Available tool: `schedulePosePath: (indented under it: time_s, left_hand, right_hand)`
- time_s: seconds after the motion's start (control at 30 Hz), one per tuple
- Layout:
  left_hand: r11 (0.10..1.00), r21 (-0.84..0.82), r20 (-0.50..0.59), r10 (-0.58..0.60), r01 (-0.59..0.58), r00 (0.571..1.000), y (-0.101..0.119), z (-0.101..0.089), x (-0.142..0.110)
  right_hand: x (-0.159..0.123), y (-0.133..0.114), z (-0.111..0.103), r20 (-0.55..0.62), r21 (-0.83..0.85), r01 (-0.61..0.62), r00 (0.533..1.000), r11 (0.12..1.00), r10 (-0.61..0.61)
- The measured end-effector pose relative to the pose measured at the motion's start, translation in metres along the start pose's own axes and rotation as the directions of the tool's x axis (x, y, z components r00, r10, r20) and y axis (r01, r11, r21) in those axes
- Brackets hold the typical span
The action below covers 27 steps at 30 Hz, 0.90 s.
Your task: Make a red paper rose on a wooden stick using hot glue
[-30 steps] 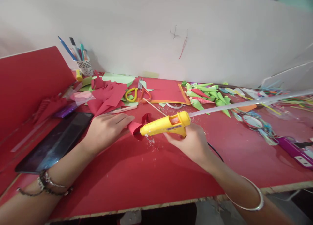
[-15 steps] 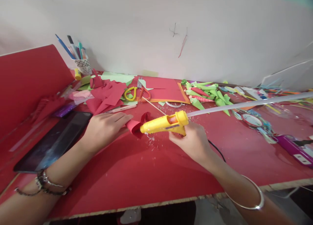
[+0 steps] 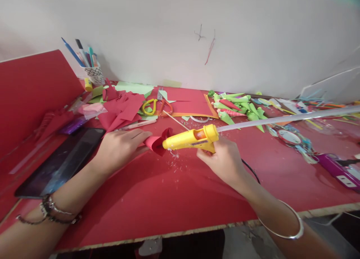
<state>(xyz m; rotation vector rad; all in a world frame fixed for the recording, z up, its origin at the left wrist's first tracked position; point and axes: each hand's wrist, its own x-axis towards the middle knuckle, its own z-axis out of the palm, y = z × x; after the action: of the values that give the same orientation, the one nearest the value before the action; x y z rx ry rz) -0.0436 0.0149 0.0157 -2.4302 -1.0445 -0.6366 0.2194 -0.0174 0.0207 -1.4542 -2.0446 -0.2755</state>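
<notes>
My right hand [image 3: 225, 160] grips a yellow glue gun [image 3: 191, 138] with a long clear glue stick [image 3: 284, 119] jutting out behind it to the right. The gun's nozzle touches a curled red paper piece [image 3: 157, 142] on the red table [image 3: 168, 199]. My left hand [image 3: 120, 146] holds that paper down, its fingers pressed together over the paper's left end. The gun's black cord [image 3: 249, 169] trails off behind my right hand.
A dark tablet [image 3: 60, 163] lies at the left. Red paper scraps [image 3: 123, 109], yellow-handled scissors [image 3: 153, 106] and a pen cup [image 3: 94, 75] stand at the back left. Green and red paper cones [image 3: 239, 108] lie at the back right, and a purple box [image 3: 336, 170] at the right edge.
The glue gun's nozzle has lifted slightly and shifted a little right along the red paper. My left hand has kept its hold on the paper.
</notes>
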Motion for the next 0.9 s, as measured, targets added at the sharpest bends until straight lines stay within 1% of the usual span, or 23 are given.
schedulePosePath:
  time_s: [0.27, 0.47, 0.63, 0.77, 0.9]
  left_hand:
    - [1.0, 0.003, 0.031, -0.016, 0.016, 0.999, 0.0005, -0.0001, -0.0009]
    - [1.0, -0.001, 0.068, -0.013, 0.013, 0.998, 0.0018, 0.0, -0.0008]
    - [1.0, -0.007, 0.072, 0.001, 0.0, 0.997, 0.0028, 0.0019, -0.001]
    - [0.999, -0.039, 0.105, 0.004, 0.0, 0.994, 0.0026, 0.004, -0.0024]
    - [0.994, -0.104, 0.159, -0.023, 0.039, 0.987, 0.0033, 0.0038, -0.0024]
  right_hand:
    - [0.0, 0.002, -0.0002, -0.015, -0.02, -0.001, 1.0, 1.0, 0.0]
    - [0.0012, 0.0025, -0.0018, -0.032, -0.012, -0.001, 1.0, 1.0, 0.001]
    - [0.001, 0.0038, -0.0022, -0.033, -0.003, -0.004, 0.999, 1.0, 0.004]
    - [0.0007, 0.0041, -0.0021, -0.041, -0.001, -0.003, 0.999, 1.0, 0.003]
    - [0.0003, 0.0045, -0.0021, -0.063, 0.006, 0.008, 0.998, 1.0, -0.007]
